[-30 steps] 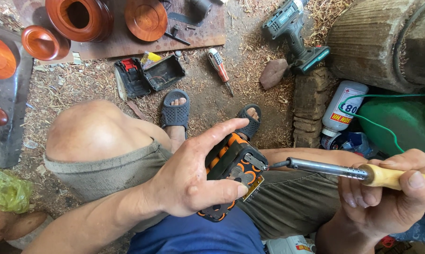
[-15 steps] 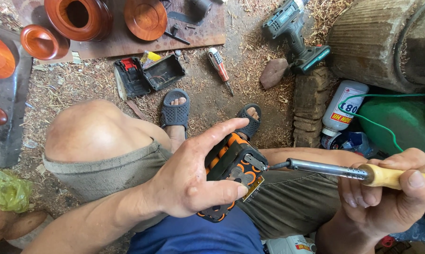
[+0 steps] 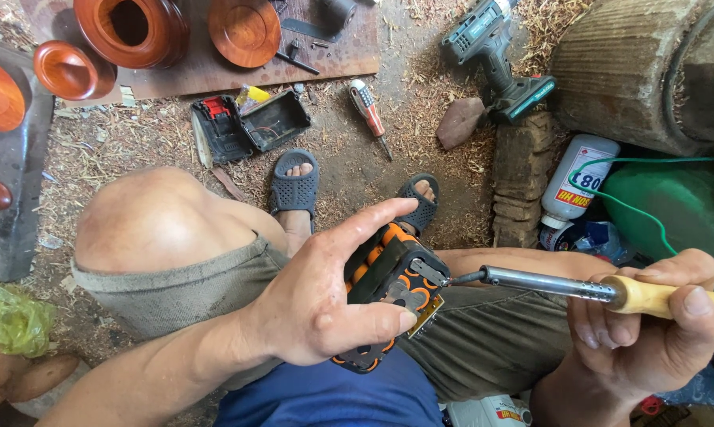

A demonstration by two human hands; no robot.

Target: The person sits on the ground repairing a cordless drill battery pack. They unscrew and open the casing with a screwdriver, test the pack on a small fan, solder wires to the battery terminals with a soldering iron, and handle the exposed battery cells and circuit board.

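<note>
Left hand (image 3: 317, 304) reaching in from lower left, forearm slanted up across the lap, clamped around an orange-and-black battery cell pack (image 3: 392, 289): thumb pressed along the near lower face, index finger stretched over the top edge, remaining fingers hidden behind. Pack held above the thighs, tilted, metal strips facing up and to the right. Right hand (image 3: 649, 324) coming in from the right edge, wrist bent, fingers curled tight around the pale wooden handle of a soldering iron (image 3: 562, 285); metal shaft lying nearly level, pointing left, dark tip touching the upper right corner of the pack. Beyond the knees, on the sawdust-strewn ground: opened black battery casing (image 3: 250, 126), red-handled screwdriver (image 3: 369, 111), teal cordless drill (image 3: 495, 55), turned wooden bowls (image 3: 136, 32) on a board. Sandalled feet just past the pack
</note>
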